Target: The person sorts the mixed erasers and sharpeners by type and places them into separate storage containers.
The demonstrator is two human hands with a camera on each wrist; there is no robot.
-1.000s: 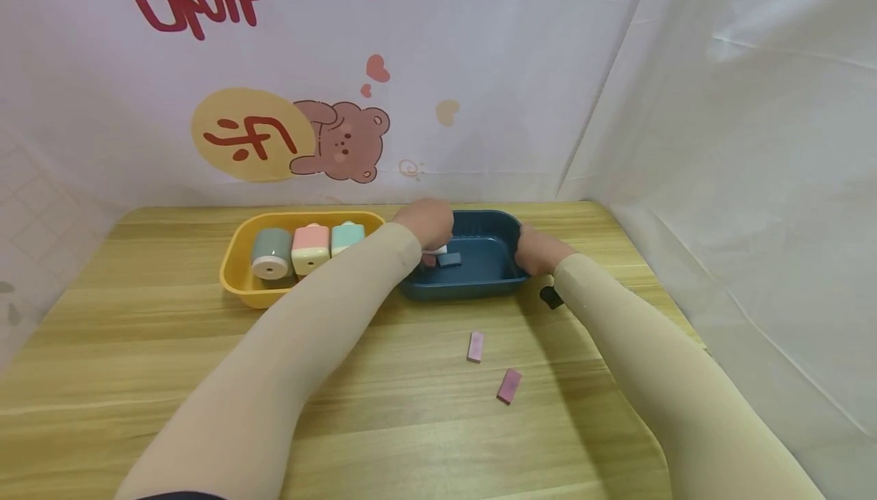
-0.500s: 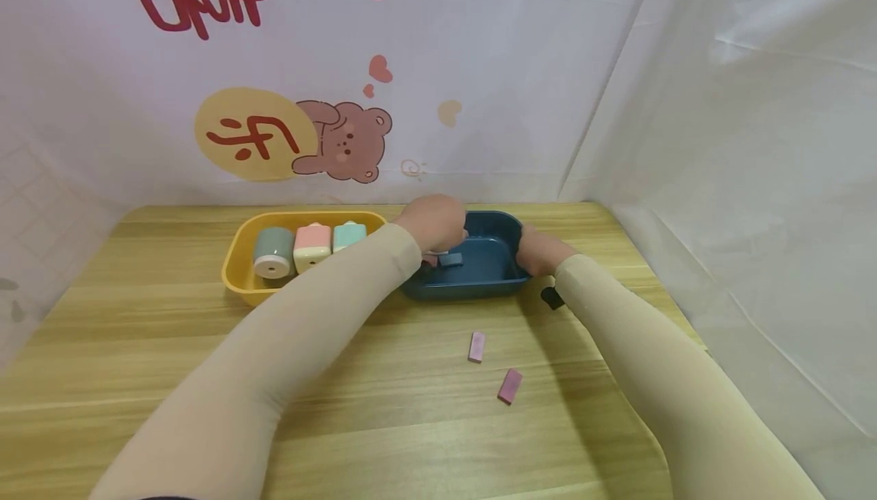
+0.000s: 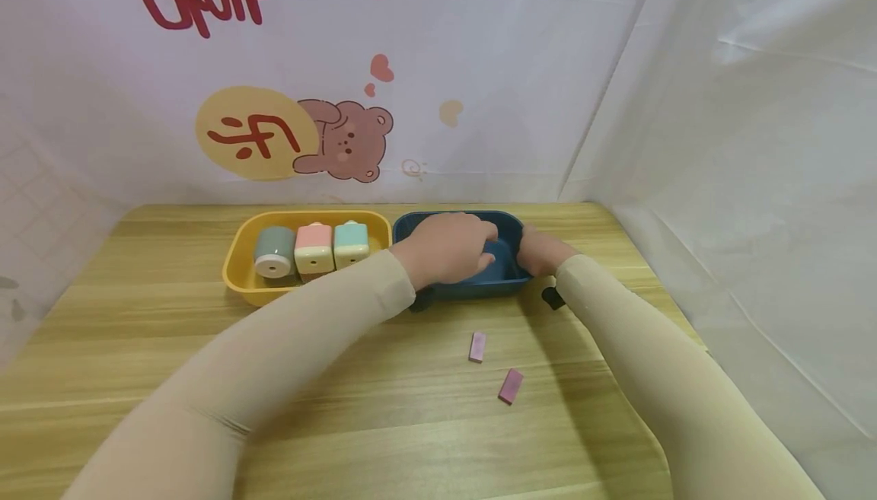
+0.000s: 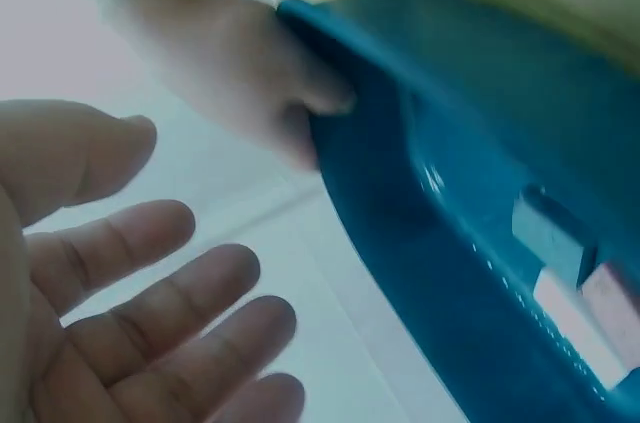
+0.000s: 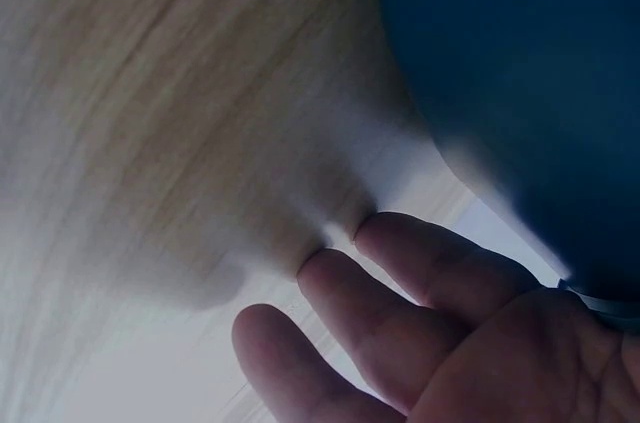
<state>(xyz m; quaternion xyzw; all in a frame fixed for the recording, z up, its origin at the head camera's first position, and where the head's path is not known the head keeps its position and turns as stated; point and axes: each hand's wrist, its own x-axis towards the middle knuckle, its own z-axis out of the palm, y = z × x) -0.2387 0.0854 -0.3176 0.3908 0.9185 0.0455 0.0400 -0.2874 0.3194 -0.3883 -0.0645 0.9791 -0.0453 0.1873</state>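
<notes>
Left arm: your left sleeve (image 3: 274,378) ran up from the lower left, and your left hand (image 3: 448,247) hung over the blue plastic tray (image 3: 479,289), its back toward the head camera and its fingers pointing to the tray's right end. From the left wrist, the fingers (image 4: 170,318) were fanned and only slightly bent, the thumb well apart from them; you held nothing in that hand.

Right arm: your right sleeve (image 3: 637,348) came in from the lower right, and your right hand (image 3: 543,250) was at the tray's right end. It appeared to pinch the end wall, thumb over the rim and the other fingers outside, though blur left the exact contact uncertain. Three of those fingers showed slightly parted in the right wrist view.

Tray: stood upright on the wooden table (image 3: 377,424), just beside the yellow tray (image 3: 256,298). Inside lay a blue-grey block (image 4: 553,235), a white block (image 4: 578,328) and a pink block (image 4: 615,315), close together. On your side of it, a light-pink block (image 3: 477,347) and a darker pink block (image 3: 510,386) lay apart on the table.
</notes>
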